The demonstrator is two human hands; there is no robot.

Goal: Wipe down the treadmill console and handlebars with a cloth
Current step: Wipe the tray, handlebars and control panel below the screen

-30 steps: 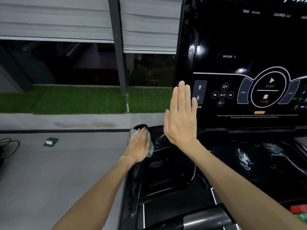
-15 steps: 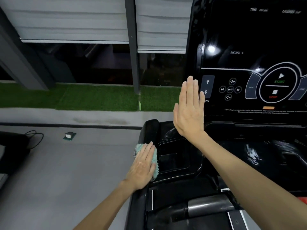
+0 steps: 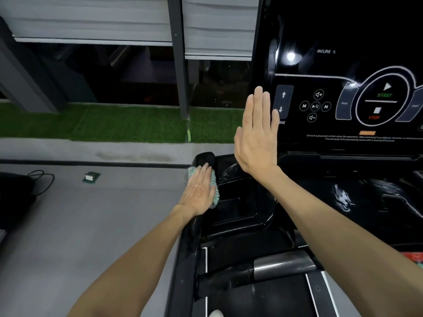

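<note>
Your left hand (image 3: 199,191) lies flat at the centre of the frame, fingers straight and together. It presses a teal cloth (image 3: 214,187) onto the treadmill's left handlebar (image 3: 203,157). The grip is open: nothing is curled round the cloth, the palm only pins it down.

The black handlebar runs lengthwise from the lower centre of the frame up towards the middle. The cloth sits near its upper tip, so most of the bar lies below the hand, towards the bottom of the frame. Your left hand is the nearer one.

Your right hand (image 3: 256,136) is raised just right of centre, flat and empty, in front of the left edge of the console (image 3: 343,138).

Half a second ago the cloth sat lower on the handlebar; it has slid back up. The right hand's pose is unchanged.
</note>
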